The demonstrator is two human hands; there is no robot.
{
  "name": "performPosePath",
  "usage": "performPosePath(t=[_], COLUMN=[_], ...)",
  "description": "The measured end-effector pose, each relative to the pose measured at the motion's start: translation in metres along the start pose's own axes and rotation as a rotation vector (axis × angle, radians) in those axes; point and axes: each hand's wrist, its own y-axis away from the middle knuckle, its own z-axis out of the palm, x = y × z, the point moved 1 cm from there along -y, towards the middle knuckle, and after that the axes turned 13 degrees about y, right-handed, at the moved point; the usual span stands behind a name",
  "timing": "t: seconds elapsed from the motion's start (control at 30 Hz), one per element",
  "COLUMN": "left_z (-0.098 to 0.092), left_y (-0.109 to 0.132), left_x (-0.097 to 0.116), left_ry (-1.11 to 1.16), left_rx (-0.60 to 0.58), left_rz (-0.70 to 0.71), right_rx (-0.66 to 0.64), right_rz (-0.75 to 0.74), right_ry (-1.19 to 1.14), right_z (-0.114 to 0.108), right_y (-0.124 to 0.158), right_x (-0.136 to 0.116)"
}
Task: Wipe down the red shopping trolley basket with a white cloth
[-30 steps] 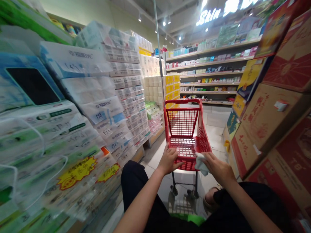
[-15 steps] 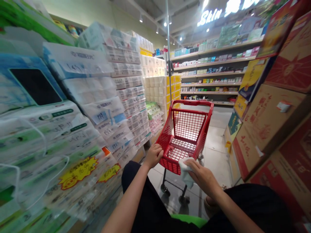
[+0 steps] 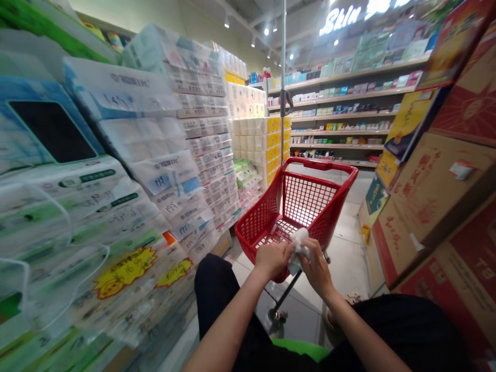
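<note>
A red plastic shopping basket cart (image 3: 310, 192) stands on its wheels just beyond my hands, turned slightly, with its near corner toward me. My right hand (image 3: 315, 266) grips a crumpled white cloth (image 3: 300, 238) above the basket's near rim. Drawn up to the cloth from the left is my left hand (image 3: 273, 260), its fingers closed on the cloth's left side. The two hands nearly meet and cover part of the near rim. Beneath the basket, a dark leg with a caster (image 3: 277, 315) shows.
Stacked tissue packs (image 3: 182, 175) line the left side, with a dark-screened device (image 3: 54, 130) among them. Cartons (image 3: 437, 191) are piled at right. A glass panel's edge and stocked shelves (image 3: 341, 116) lie behind the cart. My knees flank a green seat edge (image 3: 300, 349).
My left hand has left the basket's left rim and moved right to the cloth. The right hand has lifted the cloth slightly. The cart has turned, its near end swinging left.
</note>
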Motion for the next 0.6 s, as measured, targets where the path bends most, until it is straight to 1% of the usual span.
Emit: performPosePath(t=[0.1, 0.17, 0.3, 0.37, 0.43, 0.47, 0.53, 0.6], left_z=[-0.002, -0.005, -0.009, -0.008, -0.007, -0.006, -0.005, -0.005], left_y=[0.004, 0.005, 0.004, 0.003, 0.002, 0.002, 0.001, 0.000], left_x=[-0.001, -0.004, -0.006, -0.005, -0.003, -0.003, -0.001, 0.000], left_ry=[-0.015, -0.013, -0.038, -0.058, -0.069, -0.072, -0.072, -0.071], left_rx=[-0.036, -0.052, -0.050, -0.046, -0.046, -0.048, -0.053, -0.056], left_rz=[0.064, 0.096, 0.116, 0.119, 0.121, 0.121, 0.119, 0.120], right_rx=[0.119, 0.160, 0.244, 0.268, 0.278, 0.283, 0.293, 0.294], right_rz=[0.074, 0.135, 0.321, 0.396, 0.428, 0.433, 0.423, 0.395], right_ry=[-0.037, -0.055, -0.049, -0.042, -0.041, -0.042, -0.046, -0.058], right_z=[0.010, 0.013, 0.010, 0.007, 0.007, 0.009, 0.015, 0.024], right_y=[-0.008, -0.020, -0.054, -0.069, -0.076, -0.075, -0.066, -0.048], right_x=[0.014, 0.029, 0.063, 0.074, 0.076, 0.072, 0.058, 0.036])
